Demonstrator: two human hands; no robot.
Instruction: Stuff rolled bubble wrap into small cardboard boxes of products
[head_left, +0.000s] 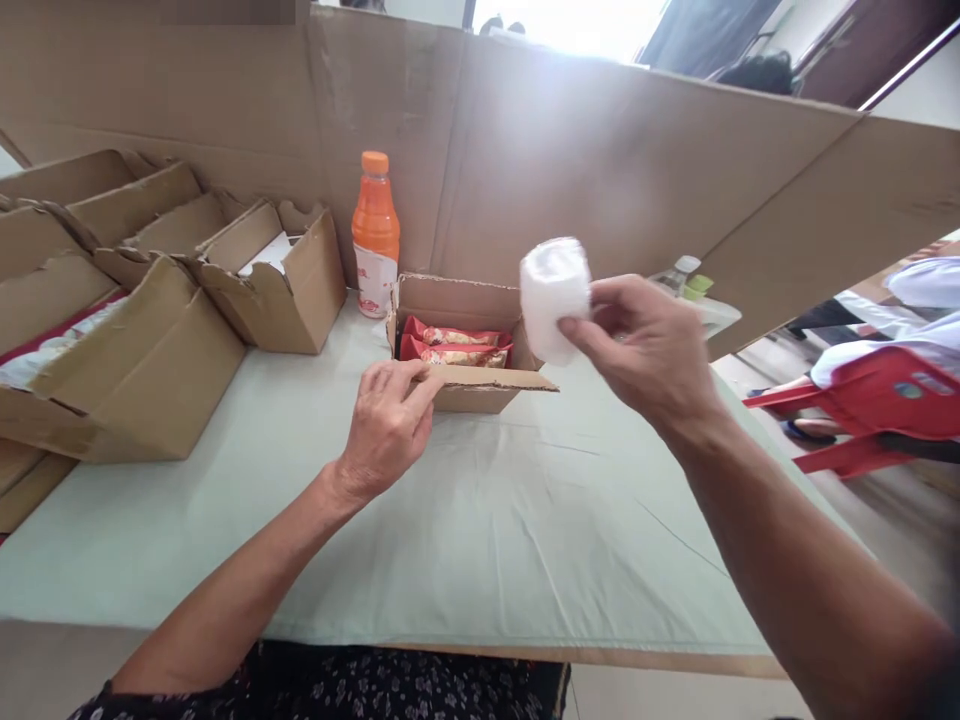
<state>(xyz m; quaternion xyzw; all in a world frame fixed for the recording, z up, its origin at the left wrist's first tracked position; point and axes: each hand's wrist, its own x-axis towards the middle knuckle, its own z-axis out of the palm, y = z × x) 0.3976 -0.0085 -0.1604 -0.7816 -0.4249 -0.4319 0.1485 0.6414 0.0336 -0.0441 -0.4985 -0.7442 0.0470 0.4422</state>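
One small open cardboard box (480, 401) of red snack packets (461, 352) sits on a green-clothed worktop (525, 540), its front flap (495, 378) held by the left hand (388, 420), while the right hand (651, 345) pinches a white cylindrical packet (555, 300) in its fingers near the box's right end.

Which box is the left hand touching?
The box holding red packets, right of the orange bottle. The left hand touches its front flap; the other boxes stand left of the bottle.

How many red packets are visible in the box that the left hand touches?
2 in the box: a back packet and a front packet nearer the left hand. More may hide underneath.
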